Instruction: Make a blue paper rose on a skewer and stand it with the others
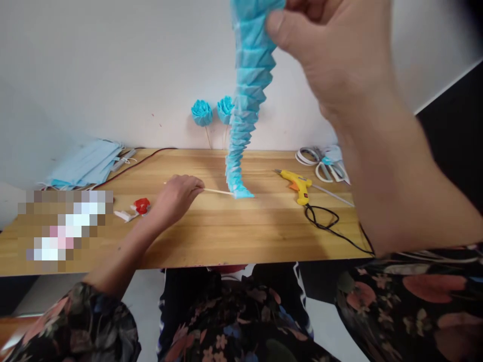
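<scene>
A long blue strip of pleated, folded fabric or paper [251, 90] hangs from high up, its upper end pinched by my right hand [332, 45]. The strip narrows downward, and its lower tip meets the end of a thin wooden stick [219, 191] just above or on the table. My left hand [181, 196] is closed around that stick, to the left of the strip. The strip's top end lies beyond the upper edge of the view. Two finished blue flowers [202, 112] on thin sticks stand against the wall behind.
A yellow glue gun [298, 185] with a black cord lies at right. White-handled scissors [328, 171] and a tape roll [307, 156] sit at the back right. Blue face masks [86, 163] are stacked at the back left, near a red scrap [142, 205]. One item is pixelated.
</scene>
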`<state>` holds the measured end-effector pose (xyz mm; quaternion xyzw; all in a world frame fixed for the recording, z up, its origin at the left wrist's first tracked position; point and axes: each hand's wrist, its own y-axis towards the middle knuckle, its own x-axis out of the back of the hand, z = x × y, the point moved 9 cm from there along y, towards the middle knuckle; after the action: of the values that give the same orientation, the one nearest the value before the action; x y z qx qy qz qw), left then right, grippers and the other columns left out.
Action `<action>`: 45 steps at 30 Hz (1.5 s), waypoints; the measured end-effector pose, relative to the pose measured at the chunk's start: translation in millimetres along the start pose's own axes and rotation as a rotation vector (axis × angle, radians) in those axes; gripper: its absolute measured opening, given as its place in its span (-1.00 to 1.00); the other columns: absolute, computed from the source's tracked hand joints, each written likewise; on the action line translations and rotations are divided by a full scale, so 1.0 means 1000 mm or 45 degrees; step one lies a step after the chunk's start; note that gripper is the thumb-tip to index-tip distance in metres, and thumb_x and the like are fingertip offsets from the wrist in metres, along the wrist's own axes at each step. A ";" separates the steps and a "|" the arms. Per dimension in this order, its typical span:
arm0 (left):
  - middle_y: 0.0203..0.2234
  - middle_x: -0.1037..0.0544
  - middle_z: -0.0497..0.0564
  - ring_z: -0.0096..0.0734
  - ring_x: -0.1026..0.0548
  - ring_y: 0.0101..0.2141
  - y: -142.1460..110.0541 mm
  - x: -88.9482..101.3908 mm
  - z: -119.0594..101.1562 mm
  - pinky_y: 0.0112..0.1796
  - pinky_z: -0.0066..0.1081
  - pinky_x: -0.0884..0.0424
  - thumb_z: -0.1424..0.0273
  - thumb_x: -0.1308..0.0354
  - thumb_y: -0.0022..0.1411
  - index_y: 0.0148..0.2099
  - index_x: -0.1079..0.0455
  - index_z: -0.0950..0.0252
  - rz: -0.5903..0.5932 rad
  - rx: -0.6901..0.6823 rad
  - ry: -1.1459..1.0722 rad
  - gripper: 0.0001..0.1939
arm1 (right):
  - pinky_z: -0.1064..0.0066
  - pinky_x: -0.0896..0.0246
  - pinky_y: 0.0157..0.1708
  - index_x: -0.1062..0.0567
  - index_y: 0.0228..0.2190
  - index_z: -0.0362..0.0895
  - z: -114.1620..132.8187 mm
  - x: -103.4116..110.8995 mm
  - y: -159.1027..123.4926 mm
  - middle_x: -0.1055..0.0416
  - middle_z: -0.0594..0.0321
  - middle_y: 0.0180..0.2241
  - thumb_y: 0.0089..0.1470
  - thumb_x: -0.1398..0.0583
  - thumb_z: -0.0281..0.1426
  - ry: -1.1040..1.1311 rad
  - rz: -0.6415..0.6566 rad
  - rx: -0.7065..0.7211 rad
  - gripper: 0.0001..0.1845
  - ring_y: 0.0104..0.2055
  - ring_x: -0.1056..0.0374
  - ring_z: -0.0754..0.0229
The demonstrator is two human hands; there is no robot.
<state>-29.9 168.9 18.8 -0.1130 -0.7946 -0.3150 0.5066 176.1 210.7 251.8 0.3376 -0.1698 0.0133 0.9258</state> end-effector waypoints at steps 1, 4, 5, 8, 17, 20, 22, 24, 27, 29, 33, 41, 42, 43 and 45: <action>-0.29 -0.62 0.06 -0.22 -0.54 -0.26 -0.007 0.011 -0.007 -0.15 -0.24 -0.39 0.31 0.04 0.53 -0.18 -0.44 0.27 -0.036 -0.019 -0.025 -0.72 | 0.61 -0.19 -0.17 -0.50 -0.40 -0.15 0.015 0.005 -0.004 -0.34 0.57 -0.42 0.09 -0.23 -0.53 0.015 -0.001 0.094 -0.93 -0.20 -0.35 0.48; -0.35 -0.58 0.02 -0.29 -0.52 -0.31 -0.030 0.035 -0.023 -0.25 -0.34 -0.38 0.31 0.02 0.53 -0.20 -0.42 0.26 -0.113 -0.043 -0.063 -0.74 | 0.61 -0.17 -0.23 -0.50 -0.45 -0.15 0.030 0.011 -0.012 -0.34 0.58 -0.47 0.08 -0.24 -0.52 0.011 0.001 0.242 -0.92 -0.29 -0.33 0.50; -0.36 -0.57 0.01 -0.31 -0.52 -0.33 -0.038 0.039 -0.028 -0.28 -0.36 -0.37 0.33 0.01 0.53 -0.20 -0.42 0.26 -0.126 -0.053 -0.066 -0.75 | 0.60 -0.17 -0.26 -0.50 -0.47 -0.15 0.023 0.011 -0.012 -0.34 0.57 -0.48 0.08 -0.25 -0.52 0.003 -0.007 0.216 -0.90 -0.34 -0.32 0.50; -0.39 -0.55 -0.01 -0.34 -0.53 -0.35 -0.058 0.040 -0.037 -0.31 -0.39 -0.36 0.38 -0.01 0.53 -0.20 -0.40 0.27 -0.146 -0.077 -0.065 -0.79 | 0.50 -0.22 -0.31 -0.48 -0.51 -0.13 -0.025 -0.004 -0.010 -0.33 0.51 -0.53 0.08 -0.29 -0.52 -0.017 0.001 0.010 -0.84 -0.43 -0.29 0.44; -0.35 -0.53 0.00 -0.37 -0.51 -0.32 -0.089 -0.010 -0.029 -0.27 -0.42 -0.37 0.45 0.01 0.52 -0.21 -0.41 0.28 -0.056 -0.052 -0.140 -0.78 | 0.40 -0.28 -0.27 -0.41 -0.49 -0.07 -0.179 -0.092 -0.014 -0.40 0.42 -0.50 0.13 -0.24 -0.42 -0.017 0.230 -0.544 -0.84 -0.34 -0.35 0.30; -0.34 -0.53 0.01 -0.34 -0.51 -0.30 -0.077 -0.014 -0.028 -0.25 -0.40 -0.37 0.42 0.01 0.53 -0.21 -0.42 0.29 -0.031 -0.041 -0.120 -0.76 | 0.37 -0.33 -0.24 -0.38 -0.51 -0.08 -0.188 -0.092 0.013 -0.39 0.36 -0.48 0.12 -0.22 -0.45 -0.127 0.093 -0.414 -0.82 -0.32 -0.39 0.24; -0.33 -0.55 0.02 -0.32 -0.51 -0.28 -0.067 -0.015 -0.026 -0.23 -0.38 -0.37 0.39 0.02 0.54 -0.21 -0.43 0.29 -0.013 -0.025 -0.109 -0.74 | 0.34 -0.35 -0.19 -0.38 -0.52 -0.09 -0.188 -0.092 0.030 -0.39 0.34 -0.47 0.12 -0.22 -0.44 -0.193 0.044 -0.294 -0.81 -0.30 -0.40 0.21; -0.32 -0.55 0.02 -0.31 -0.52 -0.28 -0.060 -0.015 -0.023 -0.24 -0.37 -0.37 0.38 0.02 0.55 -0.21 -0.44 0.29 -0.011 0.003 -0.104 -0.73 | 0.31 -0.36 -0.14 -0.39 -0.52 -0.10 -0.186 -0.093 0.036 -0.38 0.33 -0.47 0.13 -0.23 -0.41 -0.235 0.026 -0.195 -0.80 -0.27 -0.40 0.19; -0.33 -0.55 0.01 -0.32 -0.51 -0.29 -0.059 -0.016 -0.019 -0.26 -0.37 -0.36 0.40 0.01 0.54 -0.22 -0.45 0.29 -0.021 0.027 -0.127 -0.73 | 0.31 -0.36 -0.13 -0.40 -0.51 -0.10 -0.182 -0.092 0.025 -0.35 0.34 -0.47 0.16 -0.24 -0.38 -0.206 0.045 -0.155 -0.79 -0.27 -0.39 0.19; -0.34 -0.54 0.00 -0.33 -0.51 -0.30 -0.064 -0.015 -0.020 -0.26 -0.39 -0.36 0.41 -0.01 0.53 -0.22 -0.44 0.29 -0.027 0.007 -0.164 -0.76 | 0.32 -0.36 -0.17 -0.41 -0.49 -0.09 -0.177 -0.084 0.011 -0.33 0.35 -0.48 0.18 -0.24 -0.36 -0.138 0.072 -0.185 -0.78 -0.29 -0.38 0.21; -0.34 -0.52 -0.01 -0.39 -0.49 -0.32 -0.077 -0.006 -0.029 -0.26 -0.43 -0.37 0.47 -0.05 0.51 -0.18 -0.42 0.30 -0.083 -0.090 -0.250 -0.83 | 0.32 -0.37 -0.19 -0.43 -0.42 -0.09 -0.160 -0.059 -0.003 -0.36 0.35 -0.46 0.24 -0.27 -0.30 0.010 0.116 -0.203 -0.79 -0.33 -0.38 0.24; -0.33 -0.53 0.00 -0.37 -0.51 -0.31 -0.086 -0.011 -0.036 -0.27 -0.40 -0.41 0.48 -0.04 0.51 -0.14 -0.41 0.29 -0.097 -0.131 -0.251 -0.85 | 0.41 -0.38 -0.37 -0.47 -0.42 -0.10 -0.221 -0.098 -0.019 -0.36 0.40 -0.55 0.17 -0.31 -0.32 0.278 0.116 -0.607 -0.82 -0.48 -0.33 0.31; -0.31 -0.54 0.01 -0.36 -0.51 -0.30 -0.088 -0.014 -0.036 -0.26 -0.40 -0.42 0.47 -0.04 0.51 -0.13 -0.42 0.29 -0.086 -0.125 -0.253 -0.86 | 0.42 -0.37 -0.39 -0.47 -0.43 -0.11 -0.234 -0.108 -0.022 -0.37 0.39 -0.55 0.16 -0.30 -0.35 0.285 0.109 -0.660 -0.84 -0.48 -0.34 0.31; -0.30 -0.54 0.01 -0.35 -0.52 -0.30 -0.089 -0.016 -0.035 -0.26 -0.39 -0.43 0.48 -0.04 0.51 -0.13 -0.42 0.29 -0.077 -0.117 -0.255 -0.87 | 0.43 -0.37 -0.40 -0.47 -0.42 -0.11 -0.246 -0.115 -0.025 -0.39 0.37 -0.54 0.16 -0.27 -0.38 0.268 0.086 -0.698 -0.87 -0.48 -0.35 0.30; -0.29 -0.55 0.02 -0.34 -0.53 -0.28 -0.092 -0.019 -0.034 -0.24 -0.38 -0.44 0.48 -0.05 0.50 -0.12 -0.41 0.28 -0.066 -0.105 -0.258 -0.87 | 0.42 -0.37 -0.38 -0.48 -0.43 -0.11 -0.265 -0.124 -0.027 -0.41 0.35 -0.52 0.17 -0.23 -0.39 0.143 0.019 -0.722 -0.88 -0.45 -0.38 0.28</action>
<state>-42.0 79.1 -24.2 -0.1443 -0.8308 -0.3473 0.4104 144.6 367.8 5.2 0.0628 -0.1177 -0.0093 0.9910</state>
